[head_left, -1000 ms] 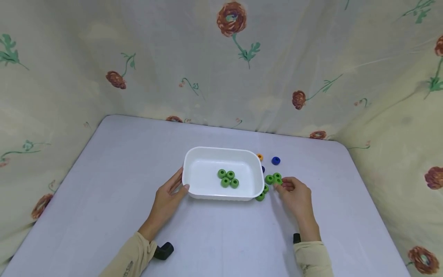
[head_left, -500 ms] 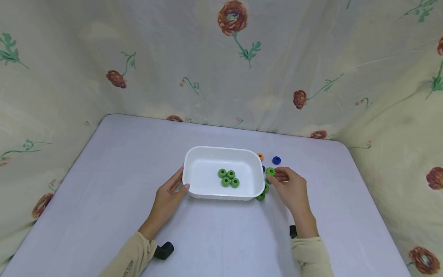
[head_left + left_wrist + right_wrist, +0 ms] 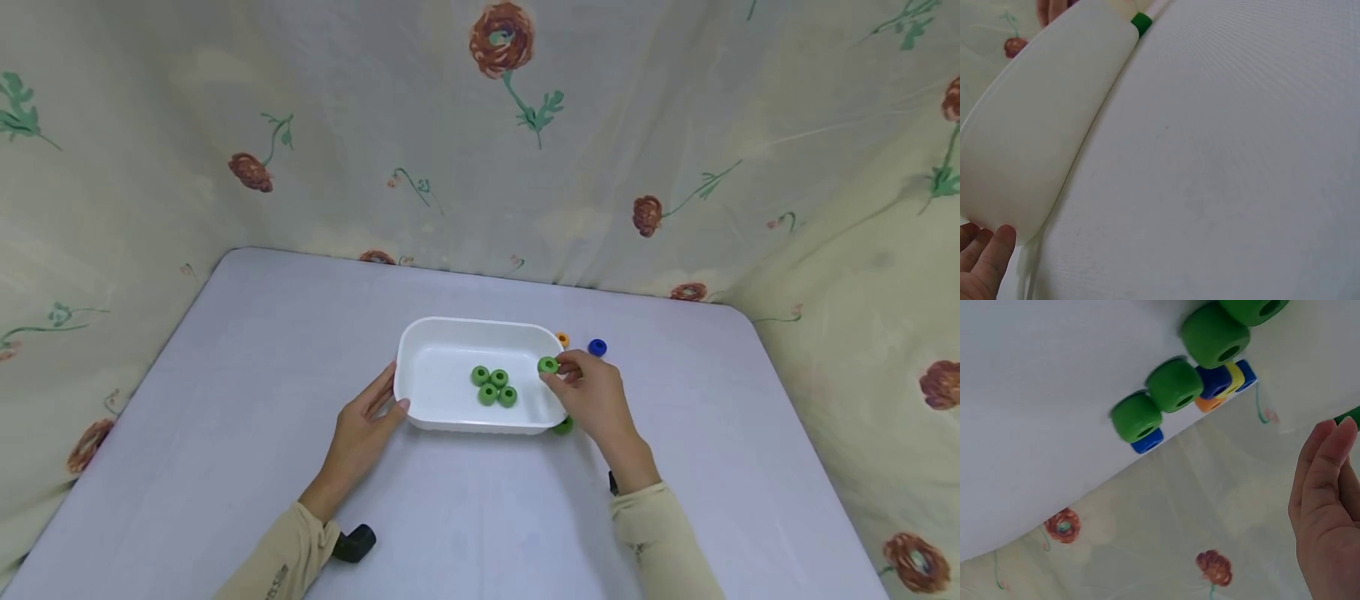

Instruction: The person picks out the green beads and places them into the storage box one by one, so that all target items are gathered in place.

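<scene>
A white rectangular tray sits on the table, with several green beads clustered on its floor. My left hand holds its left end, thumb at the near corner; fingertips press the tray's outer wall in the left wrist view. Over the tray's right end, my right hand pinches one green bead between thumb and fingers. Only a sliver of that bead shows beside the right hand in the right wrist view.
Right of the tray lie more beads: a green bead partly under its rim, an orange bead and a blue bead. The right wrist view also shows a yellow bead. A flowered cloth hangs behind the table.
The right hand has picked up a green bead from the group beside the tray and moved left with it, over the tray's right end. The left hand and tray stay put.
</scene>
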The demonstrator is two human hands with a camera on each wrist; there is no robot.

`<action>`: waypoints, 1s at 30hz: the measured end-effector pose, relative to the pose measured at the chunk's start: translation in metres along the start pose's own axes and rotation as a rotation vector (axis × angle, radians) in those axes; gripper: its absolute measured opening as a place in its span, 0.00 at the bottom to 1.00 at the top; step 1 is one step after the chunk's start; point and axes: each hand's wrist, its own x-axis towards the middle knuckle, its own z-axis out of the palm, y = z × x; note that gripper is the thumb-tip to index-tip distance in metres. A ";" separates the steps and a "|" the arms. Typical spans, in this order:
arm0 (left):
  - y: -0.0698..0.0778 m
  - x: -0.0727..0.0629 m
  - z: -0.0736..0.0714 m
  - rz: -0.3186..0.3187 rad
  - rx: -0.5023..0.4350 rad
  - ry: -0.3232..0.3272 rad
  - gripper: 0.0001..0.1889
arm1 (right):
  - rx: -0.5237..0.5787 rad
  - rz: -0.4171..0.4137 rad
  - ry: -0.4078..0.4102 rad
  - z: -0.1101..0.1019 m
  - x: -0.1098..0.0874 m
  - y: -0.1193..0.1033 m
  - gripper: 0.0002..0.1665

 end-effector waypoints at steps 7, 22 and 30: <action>0.001 -0.001 0.000 -0.018 -0.008 0.003 0.33 | -0.105 -0.067 -0.063 0.015 0.009 -0.008 0.18; 0.002 -0.001 -0.001 -0.007 -0.018 -0.001 0.33 | -0.227 -0.081 -0.163 0.027 0.026 -0.021 0.12; 0.001 -0.001 0.000 -0.005 -0.025 -0.001 0.33 | -0.325 -0.013 -0.251 0.032 0.034 -0.025 0.25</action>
